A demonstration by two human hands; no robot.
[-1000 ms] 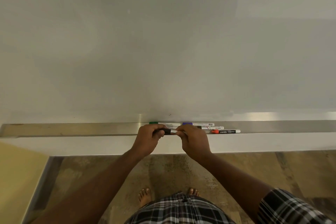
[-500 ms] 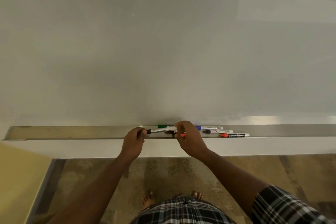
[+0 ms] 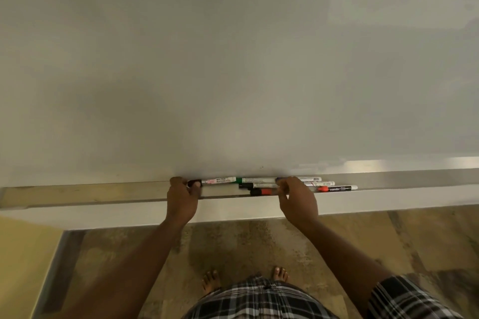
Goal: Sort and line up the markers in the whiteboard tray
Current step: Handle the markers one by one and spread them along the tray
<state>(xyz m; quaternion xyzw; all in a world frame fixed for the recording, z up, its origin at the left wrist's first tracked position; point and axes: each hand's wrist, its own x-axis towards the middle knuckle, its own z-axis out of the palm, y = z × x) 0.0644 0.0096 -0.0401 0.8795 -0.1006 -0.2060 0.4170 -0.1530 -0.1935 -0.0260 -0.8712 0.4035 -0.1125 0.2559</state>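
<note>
Several markers lie in the metal whiteboard tray [image 3: 103,190]. My left hand [image 3: 182,201] pinches the black cap end of a white marker with red lettering [image 3: 219,180] at the tray's back. To its right lies a green-capped marker [image 3: 255,180], then a black-capped one [image 3: 259,185] in front of it. My right hand [image 3: 296,199] grips the right end of a red-and-black marker [image 3: 261,191] at the tray's front. Right of that hand lie a blue-capped marker [image 3: 308,179], a white one [image 3: 322,183] and a red-capped black marker [image 3: 339,188].
The blank whiteboard [image 3: 233,59] fills the view above the tray. The tray's left stretch and far right stretch [image 3: 414,180] hold no markers. A white ledge [image 3: 103,216] runs under the tray. A yellow surface [image 3: 18,254] stands at lower left, with brown floor below.
My left hand has carried the white black-capped marker leftward and set it against the tray's back. My right hand has shifted right, onto the red-and-black marker.
</note>
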